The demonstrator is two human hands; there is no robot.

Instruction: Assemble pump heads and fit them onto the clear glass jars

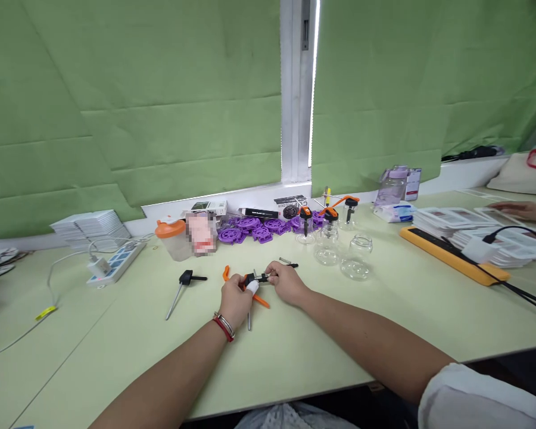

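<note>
My left hand (237, 301) is closed around the black body of a small mechanism (250, 279) with orange parts and a metal rod; white covers one fingertip. From the right, my right hand (288, 285) pinches its thin shaft, where a black tip (293, 266) sticks out past the fingers. The fingers hide part of the joint between them. Just beyond my right hand lies a loose metal spring (285, 260). To the left of my hands, a similar black piece (186, 278) with a metal rod rests on the table (196, 369).
Purple plastic parts (263, 229) lie along the back. Glass jars (357, 259) stand right of them, some with black and orange tops. An orange-lidded cup (170, 235) and power strip (120, 262) are left. Another person's hand (516, 210) is near stacked cards (451, 220), beside a yellow bar (451, 256).
</note>
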